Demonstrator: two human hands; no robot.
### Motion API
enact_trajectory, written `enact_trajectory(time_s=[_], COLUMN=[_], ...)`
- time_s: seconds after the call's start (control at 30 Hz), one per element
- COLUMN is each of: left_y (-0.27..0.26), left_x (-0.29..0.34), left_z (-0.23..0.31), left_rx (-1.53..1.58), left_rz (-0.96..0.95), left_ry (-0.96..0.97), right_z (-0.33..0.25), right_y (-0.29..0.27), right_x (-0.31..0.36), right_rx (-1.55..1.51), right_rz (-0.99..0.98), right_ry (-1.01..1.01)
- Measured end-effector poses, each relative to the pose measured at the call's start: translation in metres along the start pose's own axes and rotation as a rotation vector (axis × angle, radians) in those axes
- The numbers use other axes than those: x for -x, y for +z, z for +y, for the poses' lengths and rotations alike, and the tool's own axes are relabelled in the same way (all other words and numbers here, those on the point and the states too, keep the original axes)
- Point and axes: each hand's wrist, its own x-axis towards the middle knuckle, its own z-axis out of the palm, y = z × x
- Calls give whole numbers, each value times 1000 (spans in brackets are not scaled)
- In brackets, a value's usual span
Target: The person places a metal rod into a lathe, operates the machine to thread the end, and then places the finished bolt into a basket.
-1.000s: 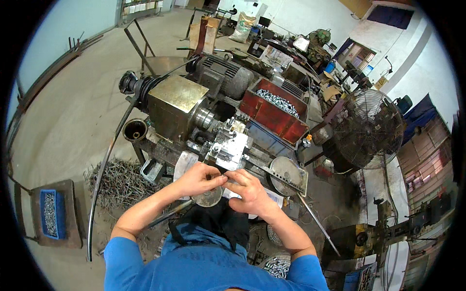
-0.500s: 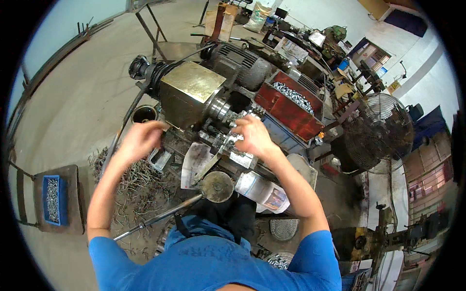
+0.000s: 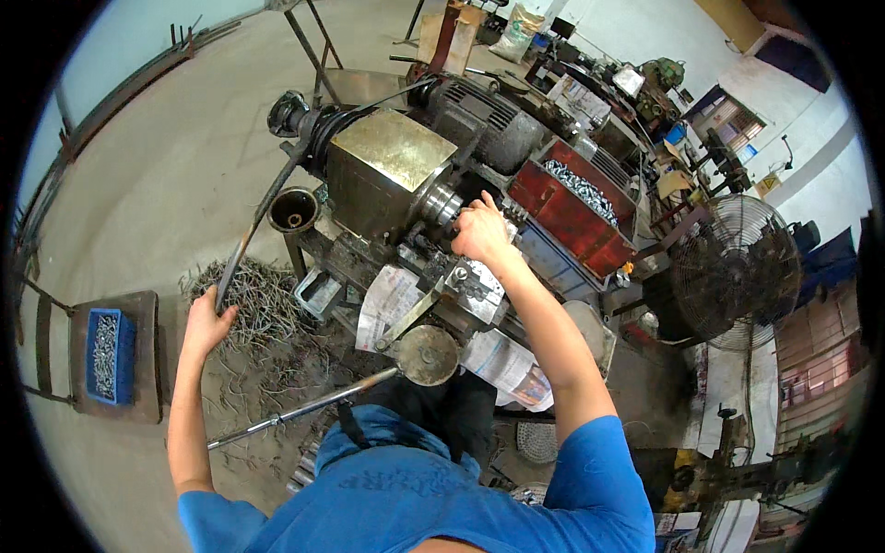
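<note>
Grey, long metal lever [image 3: 242, 244] is filling the grasping left hand [image 3: 207, 324]; the right hand [image 3: 481, 230], grip unclear, is risking pinching if the silver cylindrical spindle [image 3: 441, 204] is turning.

A pale floor [image 3: 221, 157] spreads across the left and turns darker and grimier on the right. Long metal bars [image 3: 118, 103] lie along the foot of a light blue-grey wall [image 3: 120, 57]. Opposite, a white wall [image 3: 668, 35] carries a yellow triangular warning sign [image 3: 767, 185], a barred window [image 3: 735, 122] and a dark blue curtain [image 3: 823, 265]. Pinkish brightness shows through the lower window [image 3: 820, 361] at far right.
</note>
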Motion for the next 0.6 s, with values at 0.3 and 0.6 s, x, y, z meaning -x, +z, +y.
enact_trajectory(time_s=[0.3, 0.6], left_y=[3, -66], left_x=[-2, -127], left_z=[-1, -147], left_rx=[-276, -828], left_rz=[70, 205], left_ry=[-12, 81], right_z=[-2, -6], right_y=[-5, -11], right_x=[-8, -13], right_rx=[-362, -482], right_rz=[-161, -78], right_ry=[188, 236])
